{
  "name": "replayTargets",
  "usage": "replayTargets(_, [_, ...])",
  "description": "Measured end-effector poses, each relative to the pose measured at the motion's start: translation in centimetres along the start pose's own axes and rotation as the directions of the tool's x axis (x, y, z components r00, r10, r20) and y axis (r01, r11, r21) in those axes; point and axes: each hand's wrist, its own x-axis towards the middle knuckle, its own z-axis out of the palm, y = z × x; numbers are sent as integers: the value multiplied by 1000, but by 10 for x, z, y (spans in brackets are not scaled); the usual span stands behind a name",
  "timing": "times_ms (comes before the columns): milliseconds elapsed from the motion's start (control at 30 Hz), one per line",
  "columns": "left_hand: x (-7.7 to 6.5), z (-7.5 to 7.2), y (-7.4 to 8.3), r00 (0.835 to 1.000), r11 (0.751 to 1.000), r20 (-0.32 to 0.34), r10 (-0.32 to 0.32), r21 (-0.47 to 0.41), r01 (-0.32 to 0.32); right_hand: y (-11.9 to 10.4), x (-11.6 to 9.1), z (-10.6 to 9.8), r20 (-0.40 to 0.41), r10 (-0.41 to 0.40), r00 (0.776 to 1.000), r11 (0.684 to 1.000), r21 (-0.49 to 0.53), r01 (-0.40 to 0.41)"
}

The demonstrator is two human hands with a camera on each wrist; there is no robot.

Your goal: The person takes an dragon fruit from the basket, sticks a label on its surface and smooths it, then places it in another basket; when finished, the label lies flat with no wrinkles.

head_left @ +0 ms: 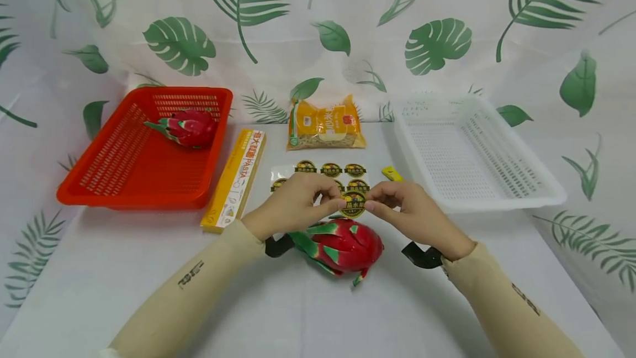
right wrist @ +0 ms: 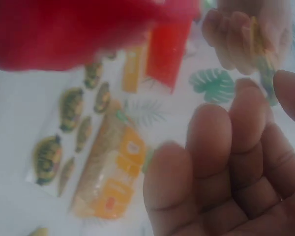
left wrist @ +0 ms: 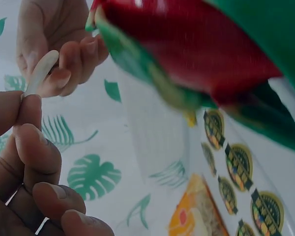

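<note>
A round black-and-gold fruit sticker [head_left: 354, 204] is held up between my two hands, above a dragon fruit. My left hand [head_left: 304, 200] pinches its left edge between thumb and forefinger. The thumb and forefinger of my right hand [head_left: 409, 211] pinch the opposite edge. Seen from the left wrist, the sticker [left wrist: 42, 73] is edge-on and shows its pale back, slightly bowed. Below the hands, the red dragon fruit [head_left: 350, 245] with green scales lies on the white table. Just behind the hands lies a sheet of similar stickers [head_left: 330, 169], partly covered by the left hand.
A red basket [head_left: 149, 181] at left holds another dragon fruit [head_left: 191, 127]. Beside it lies a yellow pasta box [head_left: 233, 181]. An orange snack bag [head_left: 325, 125] stands at the back. At right are a white basket [head_left: 502, 203] and a small yellow item [head_left: 391, 173].
</note>
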Motion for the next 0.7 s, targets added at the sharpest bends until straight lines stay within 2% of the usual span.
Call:
replayTargets(233, [-2,16,14,999,1000,45,-11,19,10,8,-24,7,-25,26,999,998,60,-25])
replayTargets(367, [-2,22,22,996,999,81,-22,29,20,7,-36,9,-66,50,997,993,108,-42])
replayTargets(500, [-2,29,28,995,997,87,-40,63,35,7,-48,9,-112,88,990,988,140,-72])
replayTargets(700, [-5,40,41,985,982,118,-123,158,104,6,-62,16,-167,139,976,979,169,-111])
